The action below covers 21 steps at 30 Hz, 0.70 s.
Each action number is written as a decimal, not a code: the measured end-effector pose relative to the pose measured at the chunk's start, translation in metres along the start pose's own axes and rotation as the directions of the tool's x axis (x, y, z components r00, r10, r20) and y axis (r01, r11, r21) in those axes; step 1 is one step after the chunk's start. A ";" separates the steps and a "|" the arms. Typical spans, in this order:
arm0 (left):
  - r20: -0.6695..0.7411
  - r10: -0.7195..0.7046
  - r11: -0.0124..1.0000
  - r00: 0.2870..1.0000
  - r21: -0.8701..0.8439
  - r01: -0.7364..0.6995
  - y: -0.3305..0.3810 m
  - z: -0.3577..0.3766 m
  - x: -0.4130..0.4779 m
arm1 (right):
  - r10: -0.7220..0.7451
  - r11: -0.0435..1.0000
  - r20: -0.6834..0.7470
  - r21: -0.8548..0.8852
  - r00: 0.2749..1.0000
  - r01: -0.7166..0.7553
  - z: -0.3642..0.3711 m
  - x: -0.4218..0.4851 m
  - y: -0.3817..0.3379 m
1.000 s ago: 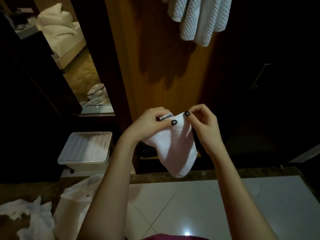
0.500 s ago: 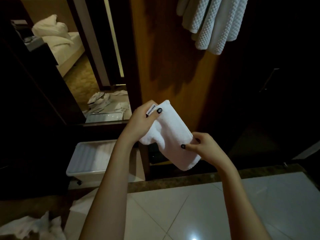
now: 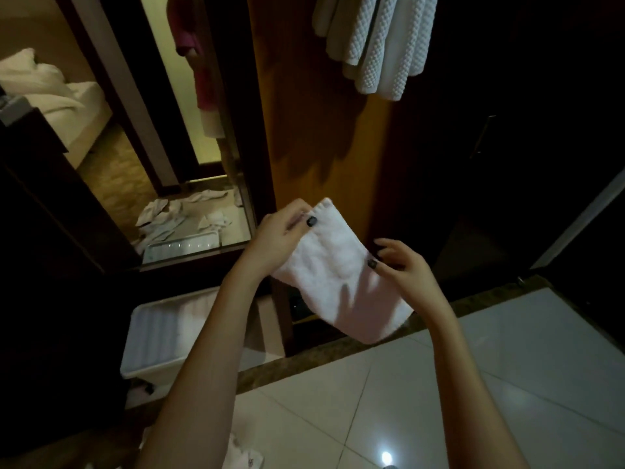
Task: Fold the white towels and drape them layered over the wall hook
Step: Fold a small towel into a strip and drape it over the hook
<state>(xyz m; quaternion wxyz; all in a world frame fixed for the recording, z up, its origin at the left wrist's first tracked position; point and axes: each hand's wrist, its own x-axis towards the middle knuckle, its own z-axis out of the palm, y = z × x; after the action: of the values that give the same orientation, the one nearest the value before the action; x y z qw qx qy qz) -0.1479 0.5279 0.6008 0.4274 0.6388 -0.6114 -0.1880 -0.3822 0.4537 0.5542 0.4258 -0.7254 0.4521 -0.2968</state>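
Near, the shiny floor (image 3: 490,384) is below. Above it, the small towel (image 3: 338,286) is folded and held up in the air. The left hand (image 3: 277,238) pinches its top corner. The right hand (image 3: 402,269) was up at the top a moment ago. Now it pinches the right edge lower down, so the hands are apart. The fold looks nearly done. Far up, other towels (image 3: 375,45) already hang, so this one goes there next.

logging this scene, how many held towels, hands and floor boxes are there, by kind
small white folded terry towel, held: 1
bare hands (left hand, right hand): 2
white plastic box with ribbed lid, on the floor: 1
total: 4
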 end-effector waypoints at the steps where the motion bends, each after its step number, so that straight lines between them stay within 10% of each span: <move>1: 0.095 0.047 0.999 0.994 0.007 -0.048 0.007 0.005 0.004 | -0.027 0.996 0.021 0.080 0.999 0.025 0.000 -0.001 -0.008; 6: 0.329 0.122 0.988 0.936 0.052 -0.147 0.033 0.018 0.026 | -0.158 0.928 0.025 0.346 0.987 0.140 -0.010 0.001 -0.035; 21: 0.264 -0.053 0.938 0.963 0.345 -0.044 0.035 0.019 0.045 | -0.223 0.961 -0.023 0.165 0.974 0.224 -0.016 0.022 -0.027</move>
<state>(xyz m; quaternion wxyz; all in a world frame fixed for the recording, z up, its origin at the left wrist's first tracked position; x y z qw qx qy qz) -0.1757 0.4835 0.6298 0.2202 0.6741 -0.6859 -0.1631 -0.3753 0.4340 0.5867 0.4476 -0.7331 0.3417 -0.3813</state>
